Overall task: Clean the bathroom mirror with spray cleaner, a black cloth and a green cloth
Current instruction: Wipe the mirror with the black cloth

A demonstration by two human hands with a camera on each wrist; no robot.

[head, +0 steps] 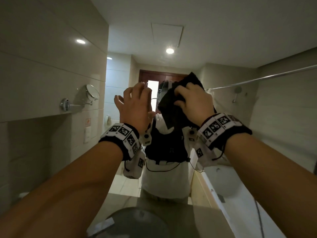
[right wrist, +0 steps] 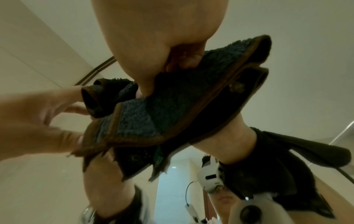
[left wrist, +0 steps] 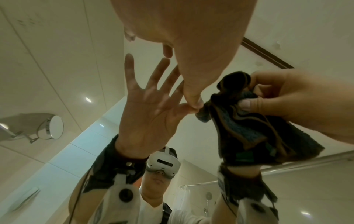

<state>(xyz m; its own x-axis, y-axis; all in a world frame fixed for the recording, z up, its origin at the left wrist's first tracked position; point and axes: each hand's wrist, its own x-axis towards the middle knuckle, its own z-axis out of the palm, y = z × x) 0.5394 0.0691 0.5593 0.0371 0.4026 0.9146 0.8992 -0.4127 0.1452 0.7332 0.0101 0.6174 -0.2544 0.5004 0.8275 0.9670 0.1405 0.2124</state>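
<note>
Both hands are raised in front of the bathroom mirror (head: 120,79). My right hand (head: 190,95) grips a bunched, folded black cloth (head: 173,107) close to the glass; the fingers curl round its folds (right wrist: 172,98). My left hand (head: 133,93) is just left of it, fingers spread and straight, one fingertip (left wrist: 195,103) at the cloth's corner (left wrist: 203,113) by the glass. Its open palm shows reflected in the mirror in the left wrist view. No spray cleaner or green cloth is in view.
A round swivel mirror (head: 92,93) sticks out from the tiled left wall. Below the hands lie the counter and a dark sink basin (head: 137,222). The mirror reflects me, a bathtub and a shower rail on the right.
</note>
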